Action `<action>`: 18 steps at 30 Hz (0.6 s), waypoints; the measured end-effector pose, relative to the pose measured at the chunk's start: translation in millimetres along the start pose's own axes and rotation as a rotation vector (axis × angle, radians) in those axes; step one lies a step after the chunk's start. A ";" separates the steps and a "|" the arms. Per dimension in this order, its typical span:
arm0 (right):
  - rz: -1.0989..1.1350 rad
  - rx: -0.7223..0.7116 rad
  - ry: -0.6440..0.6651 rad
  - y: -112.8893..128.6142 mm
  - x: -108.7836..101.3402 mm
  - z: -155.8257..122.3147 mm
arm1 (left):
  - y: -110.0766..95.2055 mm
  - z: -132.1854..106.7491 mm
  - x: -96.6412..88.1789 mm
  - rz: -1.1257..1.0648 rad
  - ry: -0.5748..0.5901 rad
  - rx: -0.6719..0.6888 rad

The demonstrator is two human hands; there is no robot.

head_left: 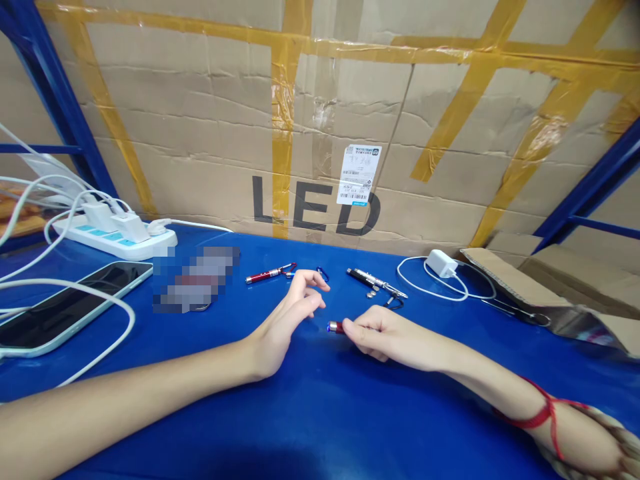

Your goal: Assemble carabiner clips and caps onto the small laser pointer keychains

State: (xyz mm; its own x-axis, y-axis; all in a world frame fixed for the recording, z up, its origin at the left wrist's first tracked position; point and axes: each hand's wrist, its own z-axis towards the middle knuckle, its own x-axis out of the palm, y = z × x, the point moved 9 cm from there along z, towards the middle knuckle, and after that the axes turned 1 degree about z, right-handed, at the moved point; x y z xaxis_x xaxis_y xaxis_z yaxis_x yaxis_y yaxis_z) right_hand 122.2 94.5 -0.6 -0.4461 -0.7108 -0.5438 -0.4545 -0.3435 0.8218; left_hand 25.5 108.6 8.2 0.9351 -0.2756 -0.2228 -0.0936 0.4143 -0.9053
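My right hand (pixel 377 333) is closed around a small red flashlight (pixel 335 327), which points left; its silver tip glows blue-violet. Most of its body is hidden in the fingers. To its left, my left hand (pixel 295 313) is raised over the blue table, fingers curved and apart, holding nothing. Behind the left hand lies another red flashlight (pixel 264 275) with a red clip, and a blue clip (pixel 323 273) shows past the fingers. Beyond my right hand are a black penlight (pixel 361 279), a silver one (pixel 375 280) and a few button cells (pixel 371 293).
A white power strip (pixel 115 237) with cables stands at the left, near a phone (pixel 65 307) and a blurred-out object (pixel 197 280). A white charger (pixel 441 264) with its cord, tweezers (pixel 520 313) and an open cardboard box (pixel 560 293) are at the right. A large carton (pixel 210 133) walls off the back.
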 end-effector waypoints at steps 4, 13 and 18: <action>0.023 0.000 -0.006 -0.1 -0.1 0.6 | -10.7 -6.4 2.7 -0.002 -0.012 -0.030; -0.029 -0.020 0.008 1.1 -0.5 -0.7 | 2.7 0.6 -0.3 -0.021 -0.009 -0.005; -0.002 -0.037 -0.001 4.5 0.3 -1.5 | 9.6 4.4 -2.1 -0.022 -0.007 0.006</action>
State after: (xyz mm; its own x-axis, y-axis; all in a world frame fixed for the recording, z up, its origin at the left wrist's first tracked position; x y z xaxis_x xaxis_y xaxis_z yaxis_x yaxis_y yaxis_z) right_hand 121.2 91.8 3.2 -0.4458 -0.7096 -0.5457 -0.4267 -0.3674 0.8264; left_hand 24.2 117.0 1.6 0.9393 -0.2785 -0.2003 -0.0709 0.4135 -0.9077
